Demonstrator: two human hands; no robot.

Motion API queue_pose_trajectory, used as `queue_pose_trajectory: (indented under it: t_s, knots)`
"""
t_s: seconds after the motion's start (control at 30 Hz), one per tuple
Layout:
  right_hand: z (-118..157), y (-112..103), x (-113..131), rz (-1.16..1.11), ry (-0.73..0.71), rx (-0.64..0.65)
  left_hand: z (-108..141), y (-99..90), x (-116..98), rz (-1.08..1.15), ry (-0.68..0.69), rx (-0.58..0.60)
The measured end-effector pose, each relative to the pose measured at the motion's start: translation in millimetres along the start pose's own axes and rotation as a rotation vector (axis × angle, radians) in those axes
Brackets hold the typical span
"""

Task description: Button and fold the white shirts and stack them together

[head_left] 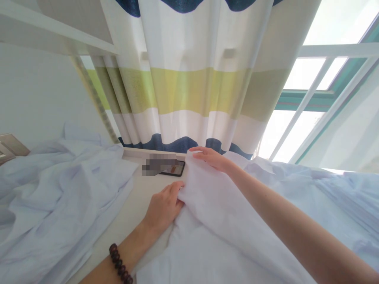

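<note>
A white cloth [227, 209], perhaps a garment, lies in front of me with a fold along its left side. My left hand [166, 205], below a dark beaded bracelet [120, 264], is closed on the cloth's left edge between thumb and fingers. Farther away, my right hand [209, 157] grips the far corner of the same cloth, its fingers bent over the edge and its thumb mostly hidden. Just left of that corner lies a phone [175, 169], partly blurred out.
Crumpled white fabric [65, 189] is heaped on the left, and more pale fabric [334, 197] spreads at the right. A striped curtain [189, 90] hangs behind the surface's raised far edge [133, 152]. White bars [302, 106] stand before the window, and a shelf [59, 35] juts out upper left.
</note>
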State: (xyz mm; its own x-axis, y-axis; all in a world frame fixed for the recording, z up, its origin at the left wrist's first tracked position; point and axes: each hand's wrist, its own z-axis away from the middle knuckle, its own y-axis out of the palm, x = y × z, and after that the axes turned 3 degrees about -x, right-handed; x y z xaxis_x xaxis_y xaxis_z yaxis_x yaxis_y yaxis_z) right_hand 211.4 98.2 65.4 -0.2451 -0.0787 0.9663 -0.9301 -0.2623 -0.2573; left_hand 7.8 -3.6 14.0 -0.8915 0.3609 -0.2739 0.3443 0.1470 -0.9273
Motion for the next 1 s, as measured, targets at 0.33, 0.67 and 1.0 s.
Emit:
queue_pose_trajectory:
  t_s: [0.33,0.67,1.0]
  knots:
    - [1,-7,-21,0.09,-0.031,-0.047,-3,-3.1,2,0.055,-0.152,0.047]
    - [-4,-2,-24,0.352,-0.061,-0.315,-1,5.1,10,-0.056,-0.073,0.039]
    - [21,-8,-17,0.631,0.07,-0.13,-2,4.9,11,0.271,-0.104,0.043]
